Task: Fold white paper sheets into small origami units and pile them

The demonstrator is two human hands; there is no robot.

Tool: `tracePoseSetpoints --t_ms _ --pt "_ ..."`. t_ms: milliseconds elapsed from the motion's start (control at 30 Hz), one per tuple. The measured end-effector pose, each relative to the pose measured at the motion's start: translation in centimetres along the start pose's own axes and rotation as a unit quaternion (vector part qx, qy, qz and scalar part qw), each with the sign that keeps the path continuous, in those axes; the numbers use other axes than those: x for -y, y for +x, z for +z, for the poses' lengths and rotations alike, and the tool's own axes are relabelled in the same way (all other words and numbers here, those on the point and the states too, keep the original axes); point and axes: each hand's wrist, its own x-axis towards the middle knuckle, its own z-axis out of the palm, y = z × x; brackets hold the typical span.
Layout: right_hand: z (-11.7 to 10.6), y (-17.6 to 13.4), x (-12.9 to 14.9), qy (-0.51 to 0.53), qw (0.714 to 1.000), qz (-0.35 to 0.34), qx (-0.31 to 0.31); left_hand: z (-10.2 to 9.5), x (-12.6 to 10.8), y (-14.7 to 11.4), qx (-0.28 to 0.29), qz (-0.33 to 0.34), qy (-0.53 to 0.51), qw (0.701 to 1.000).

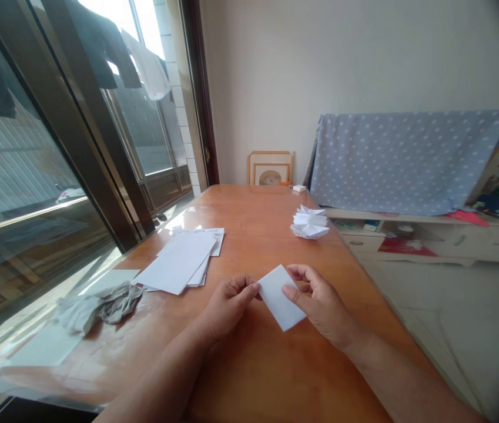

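Above the near part of the wooden table, a small folded sheet of white paper [279, 302] is held between both hands, tilted with one corner pointing down. My left hand [231, 302] pinches its left corner between thumb and fingers. My right hand [317, 299] grips the right side, thumb on the front face and fingers behind it. To the left lies a loose stack of white sheets [183, 261], some with print along an edge. Several folded paper pieces with pointed tips [310, 223] are grouped farther off, near the table's right edge.
A crumpled grey cloth [119, 302] lies at the left edge of the wooden table [253, 235]. A small white box [299, 188] and framed pictures [270, 167] are at the far end. Glass doors stand left; a dotted blue cloth [408, 158] covers something on the low cabinet.
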Motion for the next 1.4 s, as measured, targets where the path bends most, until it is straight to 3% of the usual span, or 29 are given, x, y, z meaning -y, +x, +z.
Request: tracePoseSetpoints --t_ms 200,367,467,633,867,967,1033,1200,1400 --pt "-0.2 -0.4 1.1 0.123 0.983 0.069 0.114 0.5 0.0 -0.8 0.044 -0.025 0.011 0.999" --pt "0.0 -0.6 1.5 -0.003 0.988 0.034 0.154 1.0 0.8 -1.0 0.096 -0.016 0.075 0.992" --pt "0.3 -0.8 1.7 -0.06 0.986 0.006 0.159 1.4 1.2 -1.0 0.108 -0.002 0.084 0.991" --pt "0.1 -0.9 1.8 -0.064 0.984 0.003 0.166 1.6 1.1 -1.0 0.092 0.006 0.073 0.993" --pt "-2.8 0.2 1.4 -0.051 0.984 0.022 0.169 0.9 0.7 -1.1 0.068 -0.013 0.043 0.997" --pt "-3.5 0.5 1.5 -0.036 0.992 0.02 0.121 0.7 0.7 -1.0 0.07 -0.012 0.047 0.996" --pt "-3.2 0.3 1.6 -0.021 0.995 0.011 0.1 0.8 0.5 -1.0 0.07 -0.018 0.062 0.995" --pt "-0.9 -0.6 1.4 -0.013 0.982 0.049 0.184 1.1 0.0 -1.0 0.064 -0.035 0.069 0.995" --pt "-0.3 -0.5 0.9 0.028 0.99 0.058 0.124 1.2 0.5 -0.7 0.1 -0.04 0.036 0.994"
